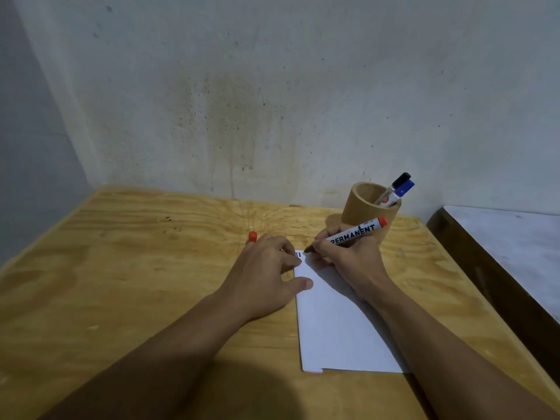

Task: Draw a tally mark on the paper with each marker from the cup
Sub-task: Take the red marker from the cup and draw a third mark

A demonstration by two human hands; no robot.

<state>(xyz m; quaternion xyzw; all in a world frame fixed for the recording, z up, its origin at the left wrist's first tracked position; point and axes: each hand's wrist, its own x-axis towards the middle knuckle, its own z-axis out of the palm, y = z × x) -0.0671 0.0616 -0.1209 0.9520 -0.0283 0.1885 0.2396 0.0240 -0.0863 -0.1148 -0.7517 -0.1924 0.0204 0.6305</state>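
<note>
Paper [339, 322], a white sheet, lies flat on the right half of the wooden surface [136, 268], its long side running away from the person and its near edge a little notched at the left corner. Behind the surface stands a pale, stained wall [242, 101], and to the right a second, dark-edged top with a whitish face [509, 247] sits apart from it. The left hand [269, 271] rests palm-down across the sheet's upper left edge, fingers spread, thumb pressing on the paper; its grip holds a small red cap [252, 237] that sticks up past the far fingers, though how the fingers pinch it is hidden. The right hand [348, 256] lies on the upper part of the sheet with its grip closed around a red permanent marker [354, 232], the barrel slanting up and to the right, the red tail end high and the dark tip down at the paper's top left corner. A round tan cup [363, 213] stands upright just beyond the right hand, near the wall, with a black-capped marker [400, 179] and a blue-capped marker [405, 187] leaning out over its right rim. Two short dark tally marks [299, 254] show at the sheet's top left corner, just left of the marker tip.
</note>
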